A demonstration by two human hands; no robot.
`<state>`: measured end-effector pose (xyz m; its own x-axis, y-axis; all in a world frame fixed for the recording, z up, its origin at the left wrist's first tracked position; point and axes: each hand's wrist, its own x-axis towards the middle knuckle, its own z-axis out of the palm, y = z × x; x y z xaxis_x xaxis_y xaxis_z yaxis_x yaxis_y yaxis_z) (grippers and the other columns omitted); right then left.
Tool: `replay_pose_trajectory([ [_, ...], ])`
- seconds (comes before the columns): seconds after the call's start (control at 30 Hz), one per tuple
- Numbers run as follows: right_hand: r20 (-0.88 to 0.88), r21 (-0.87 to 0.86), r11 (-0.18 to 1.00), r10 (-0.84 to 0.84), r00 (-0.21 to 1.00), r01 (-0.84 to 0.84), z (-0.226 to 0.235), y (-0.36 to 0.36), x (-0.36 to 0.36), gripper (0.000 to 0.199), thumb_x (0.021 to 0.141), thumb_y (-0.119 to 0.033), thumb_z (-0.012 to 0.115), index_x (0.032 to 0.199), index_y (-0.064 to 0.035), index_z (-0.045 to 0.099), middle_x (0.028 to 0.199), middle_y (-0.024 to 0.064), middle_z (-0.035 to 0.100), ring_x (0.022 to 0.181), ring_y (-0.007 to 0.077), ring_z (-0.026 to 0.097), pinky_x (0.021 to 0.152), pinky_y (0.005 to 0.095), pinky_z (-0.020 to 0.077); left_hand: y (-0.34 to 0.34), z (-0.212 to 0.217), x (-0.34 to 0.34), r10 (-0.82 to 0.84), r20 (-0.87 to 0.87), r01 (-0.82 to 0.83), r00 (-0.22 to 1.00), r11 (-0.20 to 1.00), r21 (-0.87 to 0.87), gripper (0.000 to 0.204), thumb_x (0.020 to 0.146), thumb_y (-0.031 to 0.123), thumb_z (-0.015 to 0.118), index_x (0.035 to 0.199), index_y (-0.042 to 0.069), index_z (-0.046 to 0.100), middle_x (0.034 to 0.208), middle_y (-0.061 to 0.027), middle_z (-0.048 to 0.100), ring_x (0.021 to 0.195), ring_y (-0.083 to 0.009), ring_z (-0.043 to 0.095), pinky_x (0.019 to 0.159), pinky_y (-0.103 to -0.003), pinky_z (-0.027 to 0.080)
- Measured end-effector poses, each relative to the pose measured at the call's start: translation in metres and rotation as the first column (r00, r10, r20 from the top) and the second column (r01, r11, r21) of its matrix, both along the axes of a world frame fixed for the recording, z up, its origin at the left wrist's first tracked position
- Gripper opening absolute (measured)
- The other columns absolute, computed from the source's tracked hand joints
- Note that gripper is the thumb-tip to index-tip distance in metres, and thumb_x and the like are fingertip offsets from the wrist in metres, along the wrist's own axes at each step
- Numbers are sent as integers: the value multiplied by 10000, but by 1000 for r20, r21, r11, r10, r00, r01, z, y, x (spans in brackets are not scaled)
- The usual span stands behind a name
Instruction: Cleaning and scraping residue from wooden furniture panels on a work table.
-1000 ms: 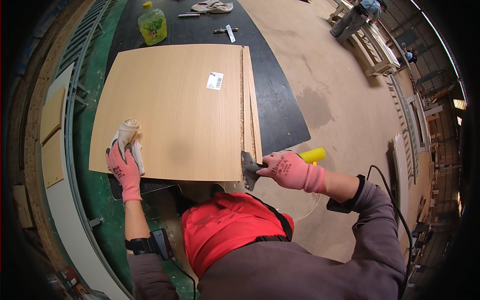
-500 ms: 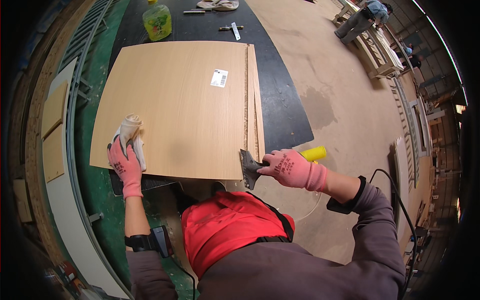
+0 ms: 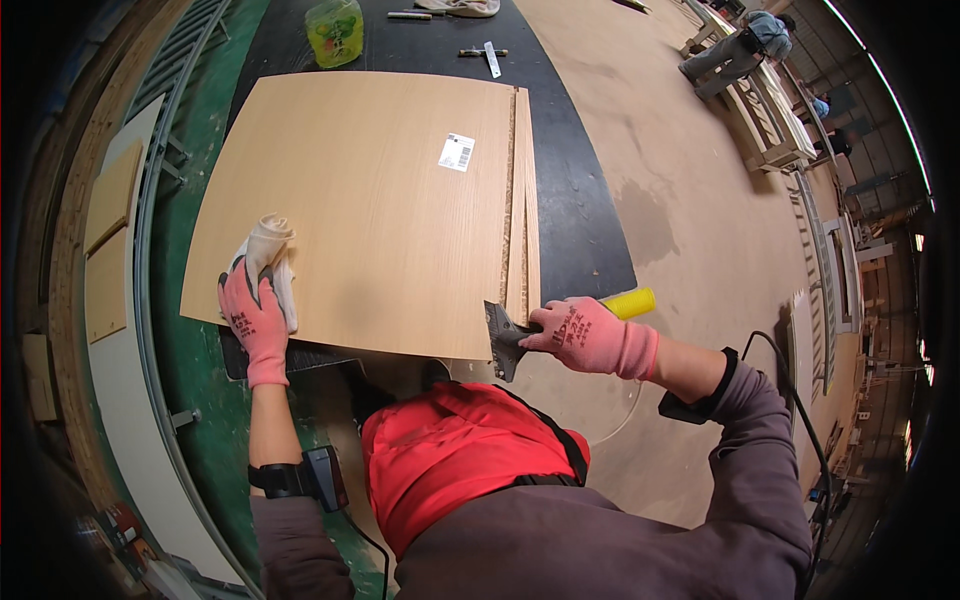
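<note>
A flat wood-grain panel (image 3: 350,200) with a white label (image 3: 456,152) lies before me. My left hand (image 3: 256,318), in a pink glove, is closed on a bunched white cloth (image 3: 270,245) at the panel's near left part. At the near right corner, my right hand (image 3: 590,336), also gloved, grips a scraper (image 3: 504,341) with a wide dark blade head. The blade is beside the panel's edge; whether it touches is unclear. Behind that hand a yellow cylinder (image 3: 630,302) sticks out, seemingly the scraper's handle. Narrow grooved edges (image 3: 517,200) run along the panel's right side.
Beneath the panel is a black tabletop (image 3: 570,190). Toward its far end are a plastic bottle of yellow-green liquid (image 3: 335,35), a small ruler-like tool (image 3: 491,60) and a cloth (image 3: 465,7). A metal rail (image 3: 150,300) runs along the left. Another person (image 3: 745,50) bends over a far-right bench.
The view has shifted slightly, so the panel and bottle sit a little higher and further right. Both hands keep their holds on the cloth and scraper.
</note>
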<state>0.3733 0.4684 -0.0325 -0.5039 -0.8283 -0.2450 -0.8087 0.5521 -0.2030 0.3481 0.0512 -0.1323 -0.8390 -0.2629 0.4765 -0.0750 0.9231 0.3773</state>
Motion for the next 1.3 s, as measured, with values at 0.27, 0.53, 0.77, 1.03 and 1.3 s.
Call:
replay_pose_trajectory([
  [0.27, -26, 85, 996, 13, 1000, -11, 7, -10, 0, 186, 841, -253, 488, 975, -215, 612, 851, 60, 521, 731, 226, 552, 599, 334, 448, 0, 0, 0, 2, -12, -2, 1000, 1000, 6, 385, 799, 140, 534, 1161, 27, 468, 1127, -147, 509, 1108, -332, 423, 1021, -450, 246],
  [0.53, -51, 51, 999, 3, 999, 0, 10, -20, 3, 210, 868, -298, 459, 905, -145, 598, 791, 83, 519, 704, 245, 550, 585, 355, 446, 1, 2, 2, 21, -11, -21, 1000, 1000, 4, 393, 786, 142, 539, 1155, 23, 475, 1117, -144, 512, 1093, -315, 439, 1020, -453, 246],
  [0.77, -27, 64, 998, -24, 999, 26, 6, -60, -6, 233, 867, -310, 461, 887, -118, 591, 776, 90, 530, 715, 258, 564, 590, 363, 448, 4, 2, 0, 21, -27, -21, 999, 1000, 2, 389, 788, 145, 537, 1153, 26, 477, 1108, -145, 517, 1084, -315, 444, 1019, -454, 248],
  [1.03, 45, 49, 999, -12, 999, 10, 14, -33, -21, 204, 858, -267, 480, 892, -92, 580, 748, 101, 534, 674, 274, 571, 586, 362, 450, 4, 2, 0, 14, -41, -14, 999, 1000, 6, 385, 775, 141, 542, 1138, 27, 484, 1078, -151, 523, 1061, -314, 456, 1015, -456, 252],
  [1.3, -1, 141, 985, 101, 995, -100, 18, -95, -24, 218, 838, -225, 464, 997, -197, 611, 829, 78, 533, 746, 233, 575, 591, 347, 458, -8, 8, 10, 73, 64, -91, 995, 931, 354, 387, 827, 138, 526, 1169, -29, 455, 1166, -186, 503, 1107, -325, 449, 990, -424, 289],
])
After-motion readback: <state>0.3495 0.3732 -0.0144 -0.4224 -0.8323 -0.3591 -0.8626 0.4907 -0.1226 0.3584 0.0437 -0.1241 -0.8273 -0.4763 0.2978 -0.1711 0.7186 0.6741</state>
